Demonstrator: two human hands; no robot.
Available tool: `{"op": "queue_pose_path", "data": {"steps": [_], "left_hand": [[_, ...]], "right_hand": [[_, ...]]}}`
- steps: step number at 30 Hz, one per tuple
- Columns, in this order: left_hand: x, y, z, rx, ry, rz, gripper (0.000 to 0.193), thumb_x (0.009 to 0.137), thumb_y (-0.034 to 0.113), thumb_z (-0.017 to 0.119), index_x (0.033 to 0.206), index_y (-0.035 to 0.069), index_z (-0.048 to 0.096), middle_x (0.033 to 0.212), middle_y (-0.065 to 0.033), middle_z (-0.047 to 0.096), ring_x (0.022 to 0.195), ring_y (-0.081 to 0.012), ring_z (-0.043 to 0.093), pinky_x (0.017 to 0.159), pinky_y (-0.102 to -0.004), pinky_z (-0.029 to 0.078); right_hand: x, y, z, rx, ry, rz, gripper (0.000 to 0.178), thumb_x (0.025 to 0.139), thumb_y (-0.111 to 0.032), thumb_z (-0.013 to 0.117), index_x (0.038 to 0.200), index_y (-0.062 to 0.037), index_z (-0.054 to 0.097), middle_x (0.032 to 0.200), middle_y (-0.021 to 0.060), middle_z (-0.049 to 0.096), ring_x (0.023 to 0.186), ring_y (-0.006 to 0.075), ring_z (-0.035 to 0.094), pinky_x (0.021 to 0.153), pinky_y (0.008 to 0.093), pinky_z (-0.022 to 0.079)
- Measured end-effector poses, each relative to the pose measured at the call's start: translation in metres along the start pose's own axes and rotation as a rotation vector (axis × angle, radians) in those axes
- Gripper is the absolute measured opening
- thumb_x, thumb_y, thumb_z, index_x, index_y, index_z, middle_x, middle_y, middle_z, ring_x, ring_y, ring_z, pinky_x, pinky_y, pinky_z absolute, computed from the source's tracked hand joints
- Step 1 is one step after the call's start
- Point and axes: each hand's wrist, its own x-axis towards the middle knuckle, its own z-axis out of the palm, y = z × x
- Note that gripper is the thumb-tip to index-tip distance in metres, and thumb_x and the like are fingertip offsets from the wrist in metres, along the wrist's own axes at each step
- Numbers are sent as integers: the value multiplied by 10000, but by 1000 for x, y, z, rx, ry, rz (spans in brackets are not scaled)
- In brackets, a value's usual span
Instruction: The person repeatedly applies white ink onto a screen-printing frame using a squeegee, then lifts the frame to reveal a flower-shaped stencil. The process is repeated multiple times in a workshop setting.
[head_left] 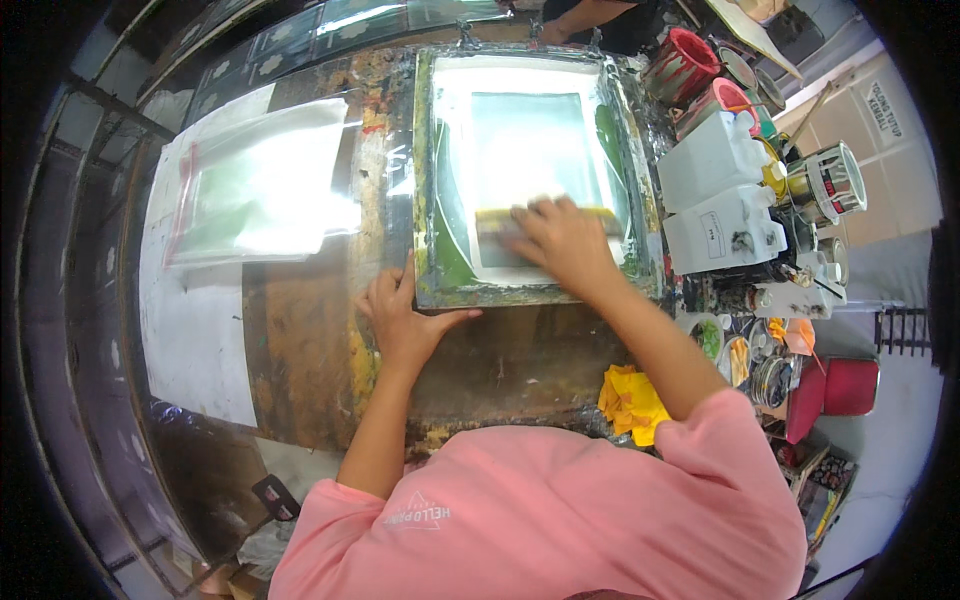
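Observation:
A silk-screen printing frame [425, 190] lies on the worktable, its pale mesh bordered by green patches. My right hand [560, 240] is closed around a squeegee with a yellow edge [490, 214], which lies across the lower part of the mesh; fingers and tool are blurred by motion. At the frame's near left corner is my left hand [400, 318]. Its fingers are spread, the index finger stretched along the left side and the thumb along the near edge. Glossy clear plastic sheets [270, 180] lie left of the frame, over white paper [195, 340].
Hinge clamps [466, 36] stand at the frame's far edge. White jugs [710, 160], a red-stained paint can [682, 65] and other containers crowd the right side. A yellow cloth [632, 404] lies by my right elbow. Another person's arm [590, 16] shows at the far edge.

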Motion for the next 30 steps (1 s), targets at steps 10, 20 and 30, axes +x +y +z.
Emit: {"op": "queue_pose_path", "data": {"steps": [10,20,30], "left_hand": [[2,2,-4,-82,87,76,1253,523,720,940,1506,20,603,966,-46,659,944,-231,586,996,-447,333],[-2,-3,2,-147,81,74,1225,577,656,956,1528,-7,561,972,-73,708,939,-264,578,939,-420,391],[-2,11,-9,-212,59,-12,1114,662,571,980,1502,-36,571,1101,-154,724,1012,-321,640,985,-454,463]], "right_hand": [[208,144,21,-19,-232,15,589,1004,-683,564,1140,-150,777,1091,141,787,1039,379,735,862,516,571],[104,80,30,-119,-15,7,418,975,-561,660,1150,-195,761,1016,69,709,974,296,712,727,495,586],[-14,-51,-74,-49,-183,92,415,983,-446,697,1102,-50,657,987,126,693,970,336,690,808,506,594]]}}
